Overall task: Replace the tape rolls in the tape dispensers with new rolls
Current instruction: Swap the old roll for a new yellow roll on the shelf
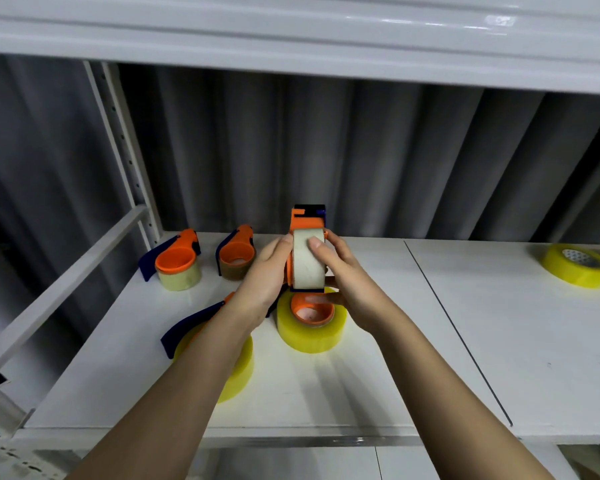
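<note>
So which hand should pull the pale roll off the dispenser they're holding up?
Right, probably. The right hand already has its thumb on the face of the pale roll, while the left hand braces the orange dispenser from its side and can steady it.

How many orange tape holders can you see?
5. One held up in both hands, two at the shelf's back left, one under the left forearm, one below the hands inside a yellow roll. Others may be hidden.
</note>
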`<state>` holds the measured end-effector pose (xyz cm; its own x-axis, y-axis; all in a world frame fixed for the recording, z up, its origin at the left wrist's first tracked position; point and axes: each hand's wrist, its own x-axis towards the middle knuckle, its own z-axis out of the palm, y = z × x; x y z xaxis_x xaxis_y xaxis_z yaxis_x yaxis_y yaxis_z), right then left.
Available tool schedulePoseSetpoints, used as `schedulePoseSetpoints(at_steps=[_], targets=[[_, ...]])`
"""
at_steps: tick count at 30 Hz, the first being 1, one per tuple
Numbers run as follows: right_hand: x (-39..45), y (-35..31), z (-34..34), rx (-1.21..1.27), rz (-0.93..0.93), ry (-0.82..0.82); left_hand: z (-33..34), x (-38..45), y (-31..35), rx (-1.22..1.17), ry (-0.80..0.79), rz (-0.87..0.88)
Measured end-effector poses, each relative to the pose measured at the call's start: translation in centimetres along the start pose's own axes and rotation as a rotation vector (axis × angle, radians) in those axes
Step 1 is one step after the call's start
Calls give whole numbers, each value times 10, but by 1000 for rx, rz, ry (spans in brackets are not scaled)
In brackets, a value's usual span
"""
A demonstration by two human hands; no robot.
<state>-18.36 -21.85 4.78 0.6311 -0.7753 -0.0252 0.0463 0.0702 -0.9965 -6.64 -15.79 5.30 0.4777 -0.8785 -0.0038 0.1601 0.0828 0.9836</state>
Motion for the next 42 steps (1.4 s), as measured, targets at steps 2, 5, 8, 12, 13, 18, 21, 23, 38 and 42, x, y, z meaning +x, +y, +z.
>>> schedulePoseSetpoints(at_steps=[2,5,8,12,13,18,21,23,38,42], targets=[[0,-3,-4,3,25,-23,-3,-1,1,48,-34,24],[0,-6,-5,-12,44,-32,-5,-3,2,152,-94,66],[2,-2,-5,-35,-27,-27,-5,-5,6,207,-113,105],[0,7,-2,-34,-128,35,-3,-6,7,215,-113,121],[0,10,-1,-54,-148,51,-3,-7,7,216,-111,119],[2,14,-1,-128,-266,98,-1,-7,9,199,-85,108],[1,14,-3,-161,-313,111,1,-4,8,172,-51,66],[3,18,-6,-246,-326,141,2,-2,6,151,-30,37],[-1,1,-18,-12,-159,-32,-5,-7,6,248,-252,111],[-3,8,-14,-108,-265,46,-9,-9,6,266,-244,154]])
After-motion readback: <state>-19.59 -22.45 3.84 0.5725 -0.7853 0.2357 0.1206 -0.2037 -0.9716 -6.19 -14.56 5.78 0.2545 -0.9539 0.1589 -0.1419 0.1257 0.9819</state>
